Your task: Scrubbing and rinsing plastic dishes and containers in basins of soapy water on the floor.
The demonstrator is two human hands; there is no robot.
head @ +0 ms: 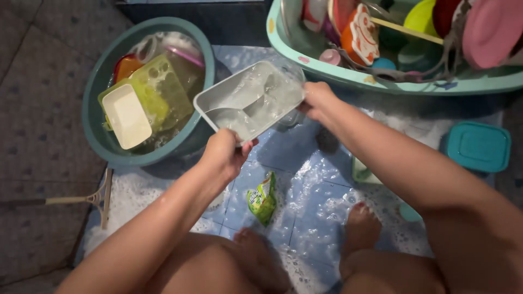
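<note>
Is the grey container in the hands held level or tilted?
Tilted: the grey container slants, its far corner higher, gripped by left hand and right hand.

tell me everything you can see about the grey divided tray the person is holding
The grey tray is a rectangular, shallow container with rounded corners and raised dividers that split it into compartments. It looks like plastic or metal; I cannot tell which. It is wet, with foam and water inside. It is held tilted in the air above the wet blue tiled floor, next to the round teal basin. The left hand grips its near edge, the right hand its far right corner.
</note>
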